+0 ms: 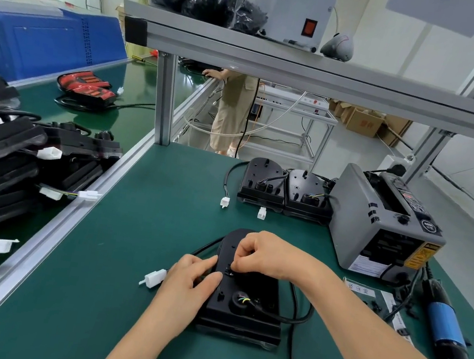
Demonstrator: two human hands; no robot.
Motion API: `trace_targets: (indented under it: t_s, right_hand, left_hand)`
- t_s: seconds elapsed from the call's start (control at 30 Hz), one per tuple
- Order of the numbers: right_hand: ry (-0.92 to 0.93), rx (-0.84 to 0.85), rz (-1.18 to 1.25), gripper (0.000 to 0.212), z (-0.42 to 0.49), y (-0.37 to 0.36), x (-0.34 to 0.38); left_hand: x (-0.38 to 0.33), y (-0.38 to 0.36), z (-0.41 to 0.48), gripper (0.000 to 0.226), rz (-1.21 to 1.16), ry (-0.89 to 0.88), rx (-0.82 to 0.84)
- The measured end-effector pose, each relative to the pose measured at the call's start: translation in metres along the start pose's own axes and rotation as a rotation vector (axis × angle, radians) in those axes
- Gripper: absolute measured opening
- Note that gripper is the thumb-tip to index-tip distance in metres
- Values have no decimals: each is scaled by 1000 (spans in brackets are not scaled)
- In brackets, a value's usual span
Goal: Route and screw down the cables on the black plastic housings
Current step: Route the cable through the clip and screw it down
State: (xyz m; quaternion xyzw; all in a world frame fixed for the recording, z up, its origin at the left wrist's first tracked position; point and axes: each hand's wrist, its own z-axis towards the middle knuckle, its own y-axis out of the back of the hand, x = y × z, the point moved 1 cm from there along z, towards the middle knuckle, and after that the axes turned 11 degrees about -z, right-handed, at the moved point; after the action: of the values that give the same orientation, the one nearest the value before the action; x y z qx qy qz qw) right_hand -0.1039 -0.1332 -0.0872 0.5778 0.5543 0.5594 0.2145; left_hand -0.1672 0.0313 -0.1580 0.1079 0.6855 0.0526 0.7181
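A black plastic housing [244,311] lies flat on the green mat in front of me. My left hand [190,282] rests on its left edge, thumb pressing near a small black clip [228,272] at the centre. My right hand [261,257] hovers over the upper half, fingers curled and pinching at that clip. A black cable [298,316] loops out of the round hole with coloured wires and runs off the lower right. A white connector [153,277] lies just left of my left hand.
Two more housings [286,190] with cables stand at the back, beside a grey tape dispenser [384,224]. An electric screwdriver with a blue grip [443,327] lies at the right. Stacked black housings [0,164] fill the left belt. A person stands beyond the frame.
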Motion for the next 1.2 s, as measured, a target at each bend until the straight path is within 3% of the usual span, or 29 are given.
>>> trace_targets:
  t_s: [0.3, 0.37, 0.47, 0.57, 1.2]
  right_hand:
    - [-5, 14, -84, 18, 0, 2, 3]
    - [-6, 16, -94, 17, 1, 2, 4]
    - [-10, 19, -104, 15, 2, 1, 4]
    - [-16, 22, -95, 14, 2, 1, 3]
    - [-28, 21, -186, 19, -3, 4, 12]
  left_hand:
    - [-2, -1, -3, 35, 17, -27, -34]
    - [-7, -1, -8, 33, 55, -148, -95]
    - [-17, -1, -15, 39, 338, -408, -133]
    - [-24, 2, -16, 51, 528, -511, -160]
    - [-19, 4, -21, 57, 649, -575, -170]
